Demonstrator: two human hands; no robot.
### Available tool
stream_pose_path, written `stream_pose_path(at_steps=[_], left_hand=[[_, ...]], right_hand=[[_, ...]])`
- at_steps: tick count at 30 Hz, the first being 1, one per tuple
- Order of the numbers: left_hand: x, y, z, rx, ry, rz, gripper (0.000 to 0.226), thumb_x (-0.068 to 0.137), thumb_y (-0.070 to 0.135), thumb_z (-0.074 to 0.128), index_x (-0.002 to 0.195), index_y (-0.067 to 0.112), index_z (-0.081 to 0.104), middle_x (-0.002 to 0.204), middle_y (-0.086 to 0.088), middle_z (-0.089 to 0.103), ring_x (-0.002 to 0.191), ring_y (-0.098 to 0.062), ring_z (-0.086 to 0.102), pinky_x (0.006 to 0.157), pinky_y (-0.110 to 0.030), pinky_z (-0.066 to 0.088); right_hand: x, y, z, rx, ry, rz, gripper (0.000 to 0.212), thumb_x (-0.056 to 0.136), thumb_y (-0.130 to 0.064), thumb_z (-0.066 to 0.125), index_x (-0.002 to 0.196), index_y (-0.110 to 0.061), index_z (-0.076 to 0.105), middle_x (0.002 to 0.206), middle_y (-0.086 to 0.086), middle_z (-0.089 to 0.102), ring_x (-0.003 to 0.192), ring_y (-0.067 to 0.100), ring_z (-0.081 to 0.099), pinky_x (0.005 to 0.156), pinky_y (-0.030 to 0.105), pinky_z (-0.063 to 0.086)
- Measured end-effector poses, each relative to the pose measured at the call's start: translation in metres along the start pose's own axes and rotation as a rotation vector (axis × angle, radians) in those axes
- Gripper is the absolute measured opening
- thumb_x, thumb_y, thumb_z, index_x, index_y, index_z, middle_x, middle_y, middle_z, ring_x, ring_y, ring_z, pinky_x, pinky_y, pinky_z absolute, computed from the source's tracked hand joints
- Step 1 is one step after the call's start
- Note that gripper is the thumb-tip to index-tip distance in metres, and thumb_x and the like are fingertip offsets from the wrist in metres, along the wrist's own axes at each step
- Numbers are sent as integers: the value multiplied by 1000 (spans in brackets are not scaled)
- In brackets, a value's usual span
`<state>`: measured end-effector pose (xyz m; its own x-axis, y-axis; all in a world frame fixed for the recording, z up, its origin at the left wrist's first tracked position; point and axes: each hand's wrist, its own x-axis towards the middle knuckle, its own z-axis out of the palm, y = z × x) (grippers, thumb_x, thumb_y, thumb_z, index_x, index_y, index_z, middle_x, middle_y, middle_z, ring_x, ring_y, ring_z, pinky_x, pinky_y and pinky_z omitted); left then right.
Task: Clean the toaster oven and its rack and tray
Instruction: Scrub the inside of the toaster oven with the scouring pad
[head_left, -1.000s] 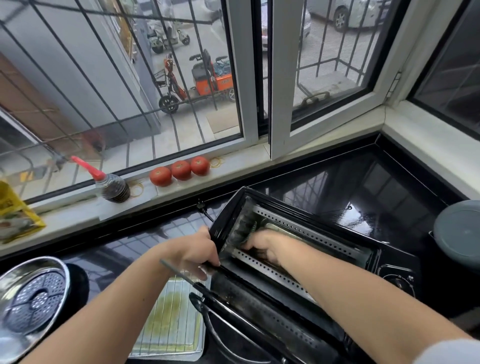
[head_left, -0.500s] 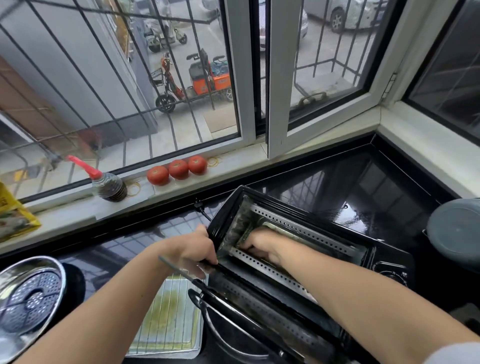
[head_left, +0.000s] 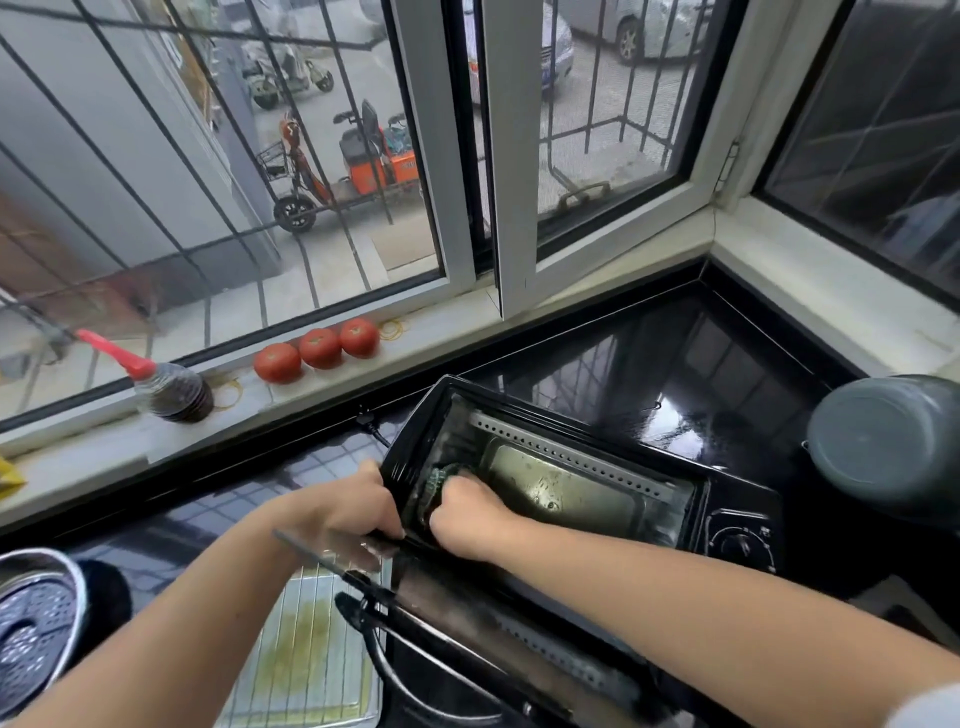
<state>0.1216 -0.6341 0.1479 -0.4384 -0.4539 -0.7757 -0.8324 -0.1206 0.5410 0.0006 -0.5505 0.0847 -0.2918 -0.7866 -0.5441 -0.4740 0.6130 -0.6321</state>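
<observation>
Inside toaster oven (head_left: 571, 483) — right hand (head_left: 470, 514) gripping scrubber (head_left: 441, 480), left hand (head_left: 348, 506) steadying

On the window sill (head_left: 426, 338) ahead of you sit 3 red tomatoes (head_left: 317, 349) in a row, touching one another, with a loose yellow rubber band (head_left: 393, 327) just beside the rightmost one. Further left on the sill you have a dark sauce bottle (head_left: 169, 393) with a red pointed cap, tilted to the left. A yellow packet (head_left: 8, 480) pokes in at the left edge. On the glossy black bench (head_left: 675, 374), at your lower left, is a round steel steamer plate (head_left: 36, 623) with holes. At your right stands a grey lidded pot (head_left: 888, 441). Through the barred window you see an orange scooter (head_left: 358, 166) parked outside.
</observation>
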Motion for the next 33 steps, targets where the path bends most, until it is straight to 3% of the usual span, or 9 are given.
stream_pose_path(at_steps=[9, 12, 14, 17, 19, 21, 23, 29, 33], left_hand=[[6, -2, -1, -40, 1, -38, 45, 88, -17, 52, 123, 5, 35, 95, -20, 52, 73, -26, 59, 54, -35, 50], [7, -1, -2, -27, -5, -45, 45, 90, -16, 53, 125, 6, 35, 99, -21, 55, 70, -24, 64, 52, -32, 54], [9, -3, -4, -9, -5, -34, 46, 89, -16, 53, 126, 5, 36, 102, -22, 55, 67, -23, 64, 52, -33, 53], [12, -2, -5, -4, -2, -29, 48, 87, -18, 54, 128, 1, 38, 105, -23, 53, 63, -22, 62, 51, -32, 52], [15, -4, -4, -28, -18, -41, 52, 87, -18, 54, 132, 3, 37, 105, -24, 54, 61, -21, 63, 47, -30, 52], [18, -4, -4, -53, -28, -55, 52, 87, -18, 53, 130, 7, 36, 107, -25, 55, 64, -24, 66, 47, -33, 54], [25, -7, -4, -16, -12, -19, 59, 84, -16, 58, 135, 6, 38, 120, -27, 60, 87, -36, 73, 62, -42, 63], [9, 0, -5, -143, -69, -74, 68, 69, -7, 58, 126, 17, 31, 96, -25, 48, 53, -27, 56, 44, -32, 44], [8, -3, -2, -84, -43, -46, 56, 80, -13, 54, 125, 11, 32, 100, -24, 51, 54, -26, 64, 44, -34, 48]], right_hand=[[46, 33, -11, 329, -60, 291, 47, 104, -23, 33, 148, -7, 37, 151, 11, 42, 134, 28, 43, 112, 40, 35], [56, 42, -9, 439, 20, 311, 45, 104, -17, 30, 148, -20, 35, 145, 10, 46, 138, 29, 40, 106, 34, 35], [68, 42, -9, 526, 132, 285, 37, 96, -12, 37, 123, -35, 46, 112, 7, 58, 121, 30, 53, 88, 29, 38], [69, 39, -8, 450, 177, 250, 48, 93, -6, 46, 140, -15, 46, 119, 12, 56, 110, 25, 54, 88, 26, 41], [61, 38, -9, 306, 150, 200, 65, 93, -6, 41, 154, -18, 24, 157, 8, 28, 143, 25, 29, 115, 32, 25], [56, 36, -8, 167, 127, 155, 74, 92, -4, 35, 158, -23, 7, 166, 1, -3, 152, 22, -2, 123, 36, 2], [61, 38, -10, 115, 126, 131, 75, 91, -2, 33, 158, -21, 4, 165, 1, -10, 152, 23, -9, 123, 37, -1], [63, 32, -18, 170, 75, 193, 54, 98, -5, 34, 152, -10, 30, 155, 15, 35, 140, 30, 38, 111, 31, 35], [55, 28, -6, 235, 66, 152, 75, 92, -12, 41, 158, -29, 10, 160, 9, 26, 140, 30, 35, 111, 36, 38]])
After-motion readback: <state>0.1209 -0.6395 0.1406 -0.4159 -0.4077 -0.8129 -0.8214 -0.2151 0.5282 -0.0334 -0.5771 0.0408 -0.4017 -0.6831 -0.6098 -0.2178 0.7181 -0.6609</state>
